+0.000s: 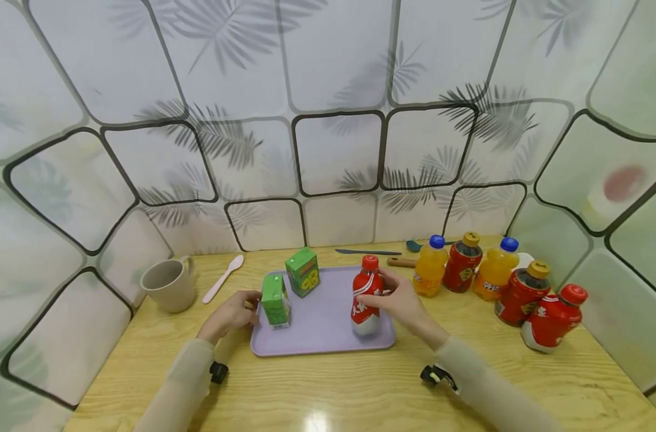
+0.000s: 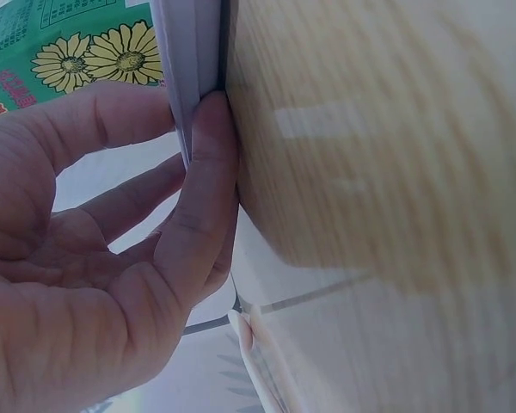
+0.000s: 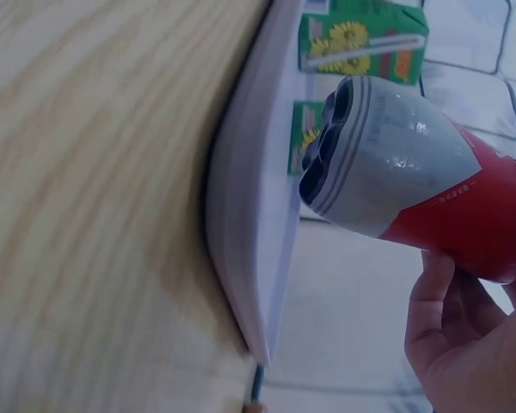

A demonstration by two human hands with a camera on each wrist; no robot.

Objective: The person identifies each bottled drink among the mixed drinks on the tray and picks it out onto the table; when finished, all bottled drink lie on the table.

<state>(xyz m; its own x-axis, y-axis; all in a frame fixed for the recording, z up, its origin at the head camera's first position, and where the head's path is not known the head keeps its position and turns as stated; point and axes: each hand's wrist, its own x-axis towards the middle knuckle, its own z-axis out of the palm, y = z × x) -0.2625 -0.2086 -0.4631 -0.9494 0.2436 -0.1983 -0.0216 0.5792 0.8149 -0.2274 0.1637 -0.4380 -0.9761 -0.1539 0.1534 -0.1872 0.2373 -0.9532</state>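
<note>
My right hand (image 1: pixel 402 298) grips a red bottle (image 1: pixel 367 300) with a red cap, over the right part of a light purple tray (image 1: pixel 322 324). In the right wrist view the bottle's underside (image 3: pixel 331 146) shows, raised off the tray. My left hand (image 1: pixel 233 315) pinches the tray's left rim; the left wrist view has its thumb on one side of the rim and a finger (image 2: pixel 202 189) on the other. Two green drink cartons with yellow flowers stand on the tray: a near carton (image 1: pixel 276 303) close to my left hand and a far carton (image 1: pixel 303 273) behind it.
To the right stand orange drink bottles (image 1: pixel 429 270) with blue caps, dark bottles (image 1: pixel 463 264) with gold caps and another red bottle (image 1: pixel 551 321). A grey mug (image 1: pixel 169 288) and a pink spoon (image 1: pixel 223 279) lie left. Behind the tray are a blue knife (image 1: pixel 368 252) and a brown handle (image 1: pixel 400 262).
</note>
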